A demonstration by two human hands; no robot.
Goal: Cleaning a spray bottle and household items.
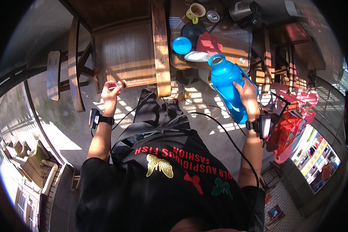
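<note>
My right hand (247,91) grips the body of a blue thermos flask (226,78), which leans with its uncovered mouth up and left, near the edge of a low wooden table (235,59). Between the fingers of my left hand (111,90) is a small stopper (121,84), apparently cork, in front of a wooden chair. On the table lie a blue round cup or lid (181,45), a white object (196,56) of unclear kind and a red cloth (208,43). A black round lid or plate (193,33) is behind them.
Farther back on the table stand a yellow mug (196,13), a small metal lid (213,16) and an electric kettle (245,13). The wooden chair (124,52) is ahead on the left. Black cables (214,119) cross my lap. A red and pink child's seat or toy (287,130) stands at the right.
</note>
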